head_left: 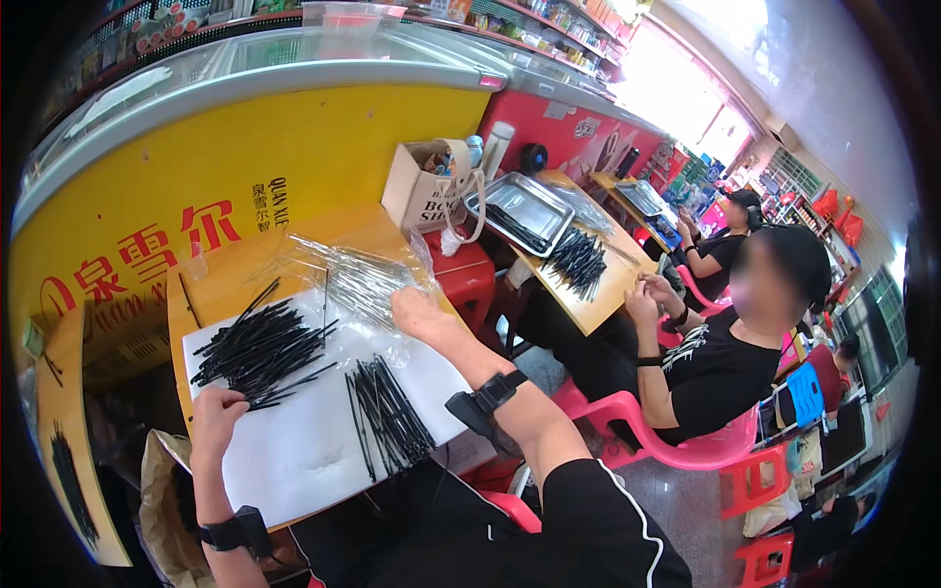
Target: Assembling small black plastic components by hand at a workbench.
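Observation:
My left hand [218,414] is closed in a pinch at the lower left edge of a loose pile of thin black sticks [257,343], at the end of one of them. Farther right, my right hand [420,314] rests at the near right end of a spread bundle of thin silver wires [353,281] on clear plastic film. Its fingers are curled, and what they hold is hidden. Between my arms lies a second group of black sticks [390,416], laid roughly side by side on a white sheet [284,456] that covers part of the wooden table [201,284].
A canvas bag [402,191] stands on a red stool [461,274] beyond my table. To the right, a person [725,343] in black sits on a pink chair by another table with a metal tray [559,211] and black sticks. A yellow-fronted freezer [196,157] borders the far side.

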`<state>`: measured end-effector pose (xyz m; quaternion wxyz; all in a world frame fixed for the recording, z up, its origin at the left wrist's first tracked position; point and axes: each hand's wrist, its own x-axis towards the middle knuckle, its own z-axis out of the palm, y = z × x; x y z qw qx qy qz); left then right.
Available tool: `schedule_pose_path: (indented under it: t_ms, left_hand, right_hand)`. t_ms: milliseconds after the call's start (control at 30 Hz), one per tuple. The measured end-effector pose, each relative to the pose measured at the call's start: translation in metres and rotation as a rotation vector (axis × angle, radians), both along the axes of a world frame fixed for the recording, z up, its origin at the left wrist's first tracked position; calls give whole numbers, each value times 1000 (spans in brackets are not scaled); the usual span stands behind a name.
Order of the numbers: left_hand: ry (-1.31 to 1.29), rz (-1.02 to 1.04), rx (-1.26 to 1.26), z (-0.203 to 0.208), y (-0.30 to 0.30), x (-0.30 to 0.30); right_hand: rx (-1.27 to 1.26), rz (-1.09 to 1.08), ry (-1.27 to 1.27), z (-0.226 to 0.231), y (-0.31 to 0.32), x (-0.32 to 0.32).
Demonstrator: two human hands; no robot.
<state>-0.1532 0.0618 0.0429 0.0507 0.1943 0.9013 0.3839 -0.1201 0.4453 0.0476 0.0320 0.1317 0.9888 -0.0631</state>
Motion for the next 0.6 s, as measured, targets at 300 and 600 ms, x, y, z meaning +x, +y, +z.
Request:
schedule_pose_path:
  t_ms: [300, 600]
  left_hand:
    - [330, 184, 131, -38, -5, -5]
    - [-802, 334, 985, -57, -22, 28]
  right_hand:
    - [-174, 25, 195, -50, 26, 13]
    - [-352, -3, 387, -45, 12, 65]
